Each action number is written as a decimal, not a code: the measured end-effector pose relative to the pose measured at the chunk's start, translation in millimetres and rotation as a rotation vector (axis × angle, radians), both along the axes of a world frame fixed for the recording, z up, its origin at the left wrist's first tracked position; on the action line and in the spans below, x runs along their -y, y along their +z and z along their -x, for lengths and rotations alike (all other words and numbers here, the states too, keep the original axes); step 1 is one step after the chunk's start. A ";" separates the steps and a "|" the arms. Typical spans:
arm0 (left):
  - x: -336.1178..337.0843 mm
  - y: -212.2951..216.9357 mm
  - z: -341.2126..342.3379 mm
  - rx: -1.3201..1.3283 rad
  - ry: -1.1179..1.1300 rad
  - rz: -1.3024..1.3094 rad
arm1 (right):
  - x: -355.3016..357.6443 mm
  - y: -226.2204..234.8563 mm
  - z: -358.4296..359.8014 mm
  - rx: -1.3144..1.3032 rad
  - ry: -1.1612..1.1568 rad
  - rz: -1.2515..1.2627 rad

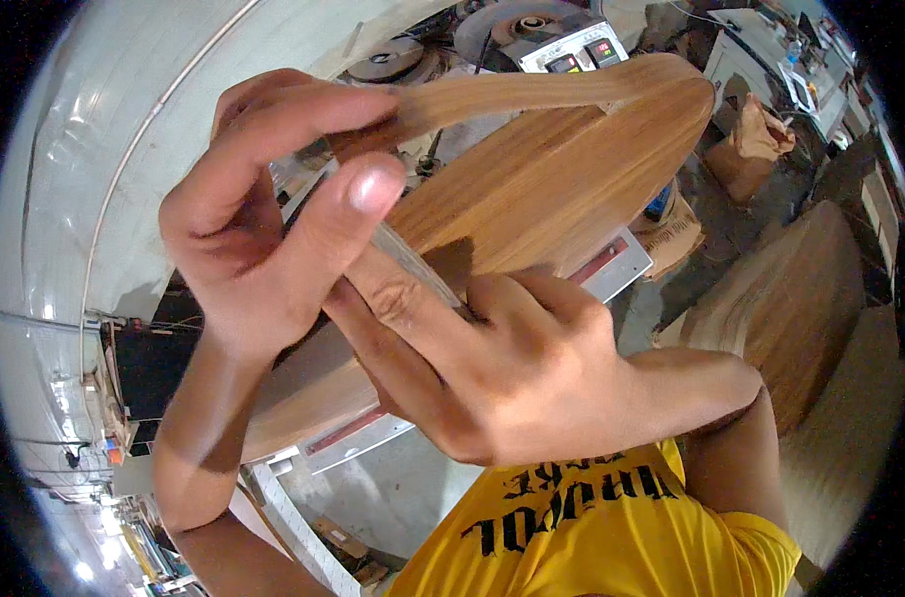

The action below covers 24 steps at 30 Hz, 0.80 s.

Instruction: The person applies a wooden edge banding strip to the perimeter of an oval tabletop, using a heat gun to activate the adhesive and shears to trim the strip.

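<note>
A long strip of brown wood veneer [532, 199] curves up and back over itself at the far right of the worktable. Its raised end lies between the thumb and bent fingers of my left hand [263, 209]. Just below, my right hand [512, 368] reaches in from the right, thumb and forefinger close together under my left thumb, the other fingers curled. A narrow greyish strip [417, 261] shows along the right forefinger and runs toward the curled fingers. What the right fingertips grip is hidden by the left hand.
Behind the veneer stands a machine with a white control box [577, 48] and round discs [385, 60]. A grey metal rail [611, 267] runs under the veneer. Brown paper bags [751, 149] and another wood-grained sheet [781, 308] are at the right. A pale wall [54, 199] curves along the left.
</note>
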State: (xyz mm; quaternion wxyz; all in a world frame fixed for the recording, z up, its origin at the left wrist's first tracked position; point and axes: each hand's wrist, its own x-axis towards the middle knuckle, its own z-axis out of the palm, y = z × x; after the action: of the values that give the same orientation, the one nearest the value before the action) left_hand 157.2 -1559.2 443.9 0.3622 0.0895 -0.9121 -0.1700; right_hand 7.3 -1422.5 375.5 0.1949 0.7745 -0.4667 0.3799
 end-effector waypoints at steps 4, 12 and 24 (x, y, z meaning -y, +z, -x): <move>0.4 1.7 -2.1 0.045 -0.007 0.026 | 0.8 -2.8 8.9 -0.039 -0.062 0.053; 0.8 4.1 -12.4 0.089 0.055 0.091 | 2.4 -3.1 35.6 -0.062 -0.065 0.092; -4.3 -0.1 -7.6 -0.023 0.084 0.088 | -7.1 5.0 70.1 -0.049 -0.095 0.013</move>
State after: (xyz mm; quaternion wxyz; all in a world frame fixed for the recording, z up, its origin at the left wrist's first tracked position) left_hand 164.8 -1554.9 443.8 0.3832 0.1096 -0.9098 -0.1157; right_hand -62.7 -1415.3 380.5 0.2289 0.7594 -0.4955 0.3541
